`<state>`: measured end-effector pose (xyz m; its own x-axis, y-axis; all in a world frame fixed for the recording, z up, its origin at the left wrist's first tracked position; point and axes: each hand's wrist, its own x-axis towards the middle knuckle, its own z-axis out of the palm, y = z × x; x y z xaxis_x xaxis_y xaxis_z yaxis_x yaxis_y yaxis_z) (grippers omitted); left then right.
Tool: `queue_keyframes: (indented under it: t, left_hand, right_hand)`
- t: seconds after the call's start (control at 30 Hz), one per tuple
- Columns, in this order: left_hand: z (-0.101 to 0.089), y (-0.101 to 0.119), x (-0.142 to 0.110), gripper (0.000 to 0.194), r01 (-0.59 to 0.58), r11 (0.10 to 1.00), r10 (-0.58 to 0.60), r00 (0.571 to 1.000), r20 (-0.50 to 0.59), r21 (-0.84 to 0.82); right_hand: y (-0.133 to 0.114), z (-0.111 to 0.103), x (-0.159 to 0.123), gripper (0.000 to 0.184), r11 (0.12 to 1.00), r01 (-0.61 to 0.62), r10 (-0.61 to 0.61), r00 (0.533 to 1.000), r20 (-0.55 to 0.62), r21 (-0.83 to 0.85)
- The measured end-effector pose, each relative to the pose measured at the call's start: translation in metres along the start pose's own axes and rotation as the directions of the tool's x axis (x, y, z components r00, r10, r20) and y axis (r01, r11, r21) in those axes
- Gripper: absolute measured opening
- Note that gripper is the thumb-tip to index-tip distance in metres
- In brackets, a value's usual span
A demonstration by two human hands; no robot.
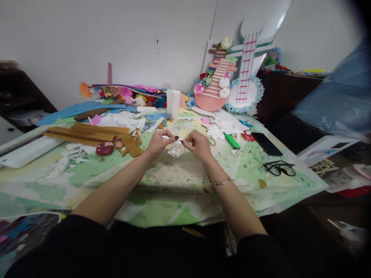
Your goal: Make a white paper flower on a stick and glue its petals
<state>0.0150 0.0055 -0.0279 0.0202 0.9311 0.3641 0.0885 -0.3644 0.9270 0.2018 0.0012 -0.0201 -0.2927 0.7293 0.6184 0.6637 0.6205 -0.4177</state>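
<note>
Between my two hands, just over the near part of the table, is a white paper flower (176, 150) with ruffled petals. My left hand (159, 143) pinches it from the left, thumb and forefinger closed on its upper edge. From the right, my right hand (198, 144) holds its other edge with bent fingers pressed together. Part of the flower is hidden behind the fingers. A flat white paper flower (215, 132) lies on the table right of my hands, with a green marker (231, 141) beside it.
Brown crepe paper (87, 133) and white scraps (124, 120) cover the table's left side. White rolls (174, 104) stand behind my hands. Paper instrument models (213, 90) lean on the wall. A black phone (266, 144) and glasses (279, 168) lie at the right.
</note>
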Motion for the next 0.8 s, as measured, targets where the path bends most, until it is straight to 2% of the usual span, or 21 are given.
queue_keyframes:
  t: [0.23, 0.4, 0.8]
  left_hand:
    - [0.0004, 0.0012, 0.0002, 0.034, -0.007, 1.0, 0.007, 1.0, -0.007, -0.017]
    - [-0.0004, -0.0011, 0.001, 0.033, 0.016, 0.999, -0.016, 1.0, 0.014, -0.039]
    - [-0.0018, -0.0029, 0.0016, 0.031, 0.026, 0.988, -0.013, 0.996, 0.091, -0.152]
  right_hand:
    - [-0.0016, -0.0029, -0.0005, 0.016, 0.999, 0.028, -0.029, 0.999, 0.04, 0.047]
    - [-0.0011, -0.0034, 0.0003, 0.017, 0.998, 0.025, -0.03, 0.997, 0.078, 0.062]
    - [0.0047, 0.0004, -0.0004, 0.02, 0.993, -0.009, 0.006, 1.0, 0.028, 0.117]
